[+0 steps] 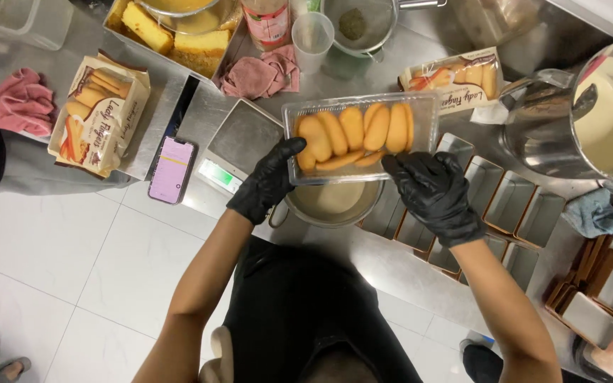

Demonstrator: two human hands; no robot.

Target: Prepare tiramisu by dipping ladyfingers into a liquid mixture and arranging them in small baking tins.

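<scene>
Both gloved hands hold a clear plastic tray (360, 135) of sponge finger biscuits above a bowl of pale liquid (331, 201) on the steel desk (391, 266): left hand (267, 181) and right hand (434, 193) each close their grip on its near edge. The tray looks full, and the small rectangular tins (505, 206) beside it show no biscuits yet

A clear plastic tray (360, 135) of pale orange sponge biscuits sits in the middle, held at its near corners by the left hand (267, 181) and right hand (434, 191), both in black gloves. Far left on the table (391, 262) lies a cream and orange biscuit bag (101, 113), opened. A second bag (455, 78) of the same kind lies far right of the tray. A phone (172, 170) with a lit pink and white screen lies left of a scale with a small green display (219, 174).
</scene>
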